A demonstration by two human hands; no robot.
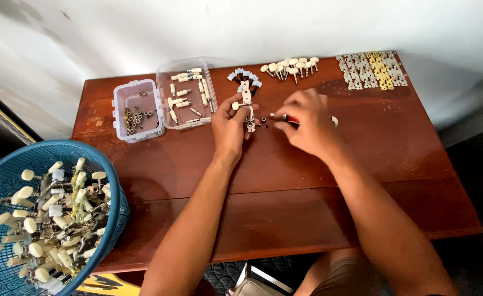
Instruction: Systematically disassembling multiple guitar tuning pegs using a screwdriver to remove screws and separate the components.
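Because the blue plastic mesh basket (11,181) heaped with cream-knobbed metal tuner assemblies (49,219) sits at the near left, overhanging the edge of the dark red-brown wooden counter (285,208), a knock from the left forearm could, in my judgement, tip it off.

Mid-counter: left hand (229,127) lies palm down, fingers curled, thumb and forefinger pinching the lower part of a narrow silver metal tuner strip with cream knob (247,104), which lies flat on the counter. Right hand (306,123) is partly closed, fingertips gripping a slim red-handled tool (285,118) pointed toward the strip's lower end. Cannot tell the tool's tip.

Risk: several small dark loose bushings (263,121) lie between the two hands, just beside the strip; a slip of the tool or a sweep of either hand could scatter them off the counter.

Further back: clear plastic box of small dark metal rings (137,112), clear plastic box of cream cylindrical posts (189,96), row of loose cream-knobbed pegs (291,67), flat silver and gold metal plates (373,70) at the far right corner.
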